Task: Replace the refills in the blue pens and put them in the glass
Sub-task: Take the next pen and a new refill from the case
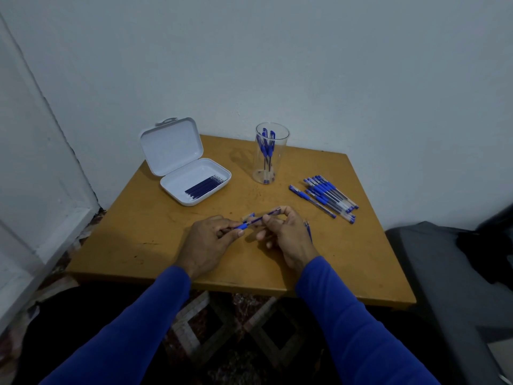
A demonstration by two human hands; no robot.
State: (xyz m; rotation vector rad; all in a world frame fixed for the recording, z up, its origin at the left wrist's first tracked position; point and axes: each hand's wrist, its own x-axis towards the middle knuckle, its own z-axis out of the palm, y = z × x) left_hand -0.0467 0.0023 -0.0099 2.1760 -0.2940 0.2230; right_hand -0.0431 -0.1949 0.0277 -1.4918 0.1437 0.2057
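A blue pen is held above the table, between both hands and slanting up toward the right. The left hand pinches its blue grip section between thumb and fingertips. The right hand has its fingers curled round the clear barrel end. Whether the barrel and grip section are joined or parted cannot be told; the fingers cover the joint. No writing or brand can be read on the pen.

Just right of the right hand, a thin blue piece lies on the table, partly hidden by the hand; what it is cannot be made out.

Beyond the right hand and to its right lies a bundle of blue pens, side by side and touching, caps pointing away. Any print on their barrels is too small to read.

Straight beyond the hands stands a clear glass, upright, with several blue pens inside; their number is uncertain through the glass.

Beyond the left hand and to its left sits a white plastic case, lid open and standing up. A row of dark blue refills lies in its tray. The lid bears no legible label.

Both blue sleeves run out of view at the bottom edge.
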